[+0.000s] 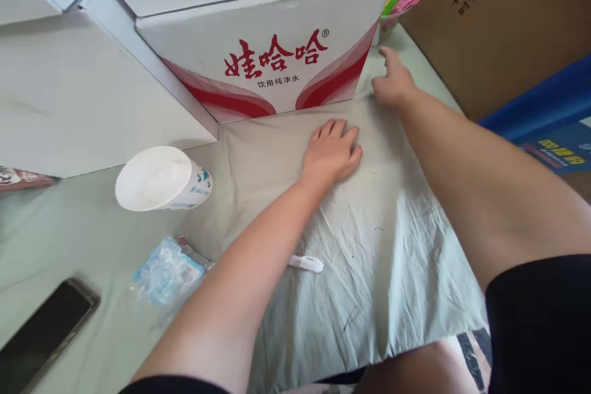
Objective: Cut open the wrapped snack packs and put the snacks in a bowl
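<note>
A pale green pillowcase (364,258) lies spread and wrinkled on the bed in front of me. My left hand (332,151) rests flat on its upper part, fingers together, holding nothing. My right hand (392,80) presses on the far right corner of the cloth, fingers spread, next to the white and red water carton (268,55). The cloth's far edge runs under or against the carton.
A white paper cup (161,178) lies on its side at the left. A crinkled clear plastic wrapper (166,271), a dark phone (44,332) and a small white object (307,263) lie nearby. Brown cardboard (489,18) and a blue box (549,117) stand at right.
</note>
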Available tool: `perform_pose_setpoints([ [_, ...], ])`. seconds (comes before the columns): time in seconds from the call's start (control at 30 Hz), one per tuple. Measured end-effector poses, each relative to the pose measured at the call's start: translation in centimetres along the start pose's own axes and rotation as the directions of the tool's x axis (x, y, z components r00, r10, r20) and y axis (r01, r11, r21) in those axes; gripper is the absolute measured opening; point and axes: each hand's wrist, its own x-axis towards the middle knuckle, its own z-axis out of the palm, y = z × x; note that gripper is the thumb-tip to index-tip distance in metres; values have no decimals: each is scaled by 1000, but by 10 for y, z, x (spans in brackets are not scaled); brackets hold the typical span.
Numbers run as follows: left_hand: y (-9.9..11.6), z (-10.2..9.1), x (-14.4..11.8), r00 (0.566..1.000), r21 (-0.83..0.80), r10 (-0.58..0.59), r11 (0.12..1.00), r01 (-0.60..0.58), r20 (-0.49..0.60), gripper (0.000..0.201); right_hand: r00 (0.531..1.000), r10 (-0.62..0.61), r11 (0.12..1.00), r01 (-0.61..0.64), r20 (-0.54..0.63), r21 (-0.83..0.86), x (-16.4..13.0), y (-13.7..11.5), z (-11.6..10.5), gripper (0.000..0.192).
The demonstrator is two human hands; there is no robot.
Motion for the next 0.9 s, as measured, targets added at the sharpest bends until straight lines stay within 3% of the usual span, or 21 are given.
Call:
perform_pose_setpoints([
  [0.1,-5,-3,3,1000,-201,-26,979,27,10,42,999,15,999,-13,-30,49,-53,1,-4,57],
  [0.2,1,-16,-15,982,-461,-182,876,141,-45,37,998,-45,990,49,-34,134,-124,-7,-8,42],
  [0.33,23,-44,-81,926,-581,-343,790,195,-155,31,967,-238,942,207,91,265,-217,-42,5,28],
  [0.37,27,-52,-102,883,-732,-426,663,158,-196,26,940,-314,916,263,134,303,-236,-56,11,26],
  [0.43,26,-66,-148,815,-797,-515,593,116,-264,25,855,-472,855,384,216,349,-271,-89,25,23],
  [0.5,11,-80,-195,715,-831,-614,549,83,-334,24,741,-613,781,516,275,352,-299,-126,41,22],
  [0.57,-17,-95,-243,578,-856,-715,515,54,-394,24,637,-710,704,626,300,336,-323,-163,56,23],
  [0.63,-50,-111,-288,435,-873,-791,487,24,-430,21,572,-762,647,684,304,337,-340,-197,73,24],
  [0.7,-83,-127,-324,320,-862,-809,505,-51,-493,15,522,-791,611,708,320,355,-353,-228,92,24],
  [0.8,-122,-146,-360,294,-845,-796,524,-101,-529,20,452,-808,579,727,378,370,-363,-270,129,24],
  [0.9,-146,-152,-377,302,-881,-830,463,-97,-469,21,400,-796,575,734,455,361,-367,-306,173,24],
])
